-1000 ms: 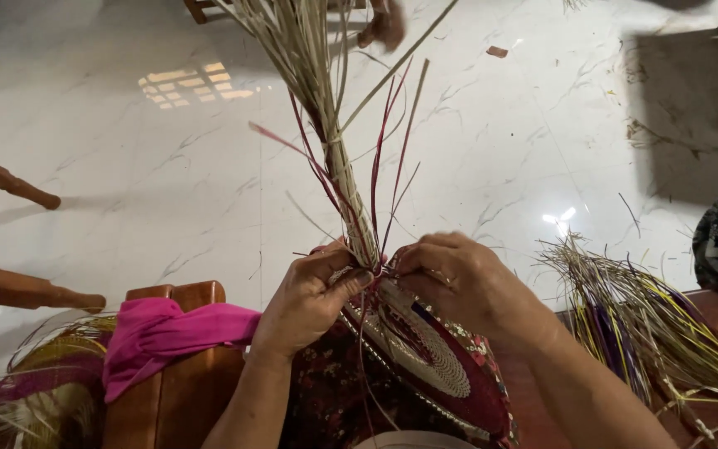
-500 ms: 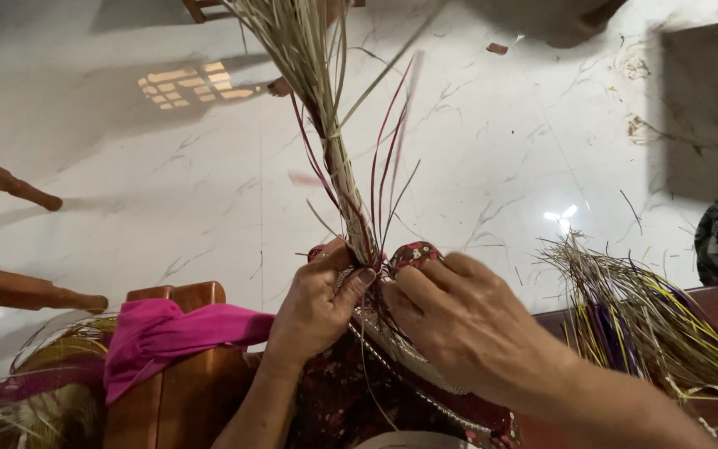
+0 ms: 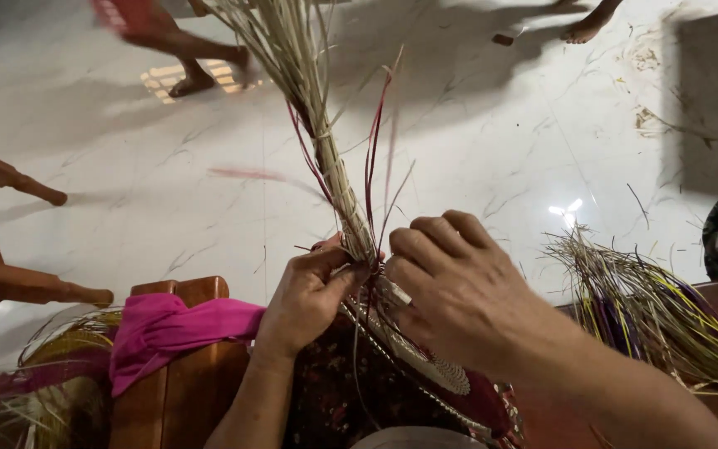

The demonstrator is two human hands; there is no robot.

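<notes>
**Inspector:** Starting at the left. A wooden chair frame [image 3: 10, 249], turned legs, brown finish. Beside it a pink cloth [image 3: 168, 328], soft and crumpled, draped over a wooden block [image 3: 180, 374].

**Assistant:** And the hands?

**Inspector:** The left hand [image 3: 305, 299] is closed in a pinch at the base of the straw bundle [image 3: 326, 158], thumb pressed against the stalks. The right hand [image 3: 459, 291] is curled tight against the same point, fingers folded in; what the fingertips grip is hidden, though a small pale piece shows just below them.

**Assistant:** Step in hand?

**Inspector:** By my judgement, binding: the bundle is being lashed onto the rim of the coiled woven disc [image 3: 425, 366], which lies in the lap, under both hands. The next move likely calls for a firm pinch on the coil and a taut strand.

**Assistant:** Materials?

**Inspector:** Dry, pale, stiff stalks fanning upward; thin maroon strands [image 3: 373, 141] among them. Disc tightly coiled, pale centre, dark red edge. Far right, a loose sheaf of dyed straws [image 3: 650, 308], yellow, green, purple. Floor [image 3: 475, 116] is glossy white marble.
</notes>
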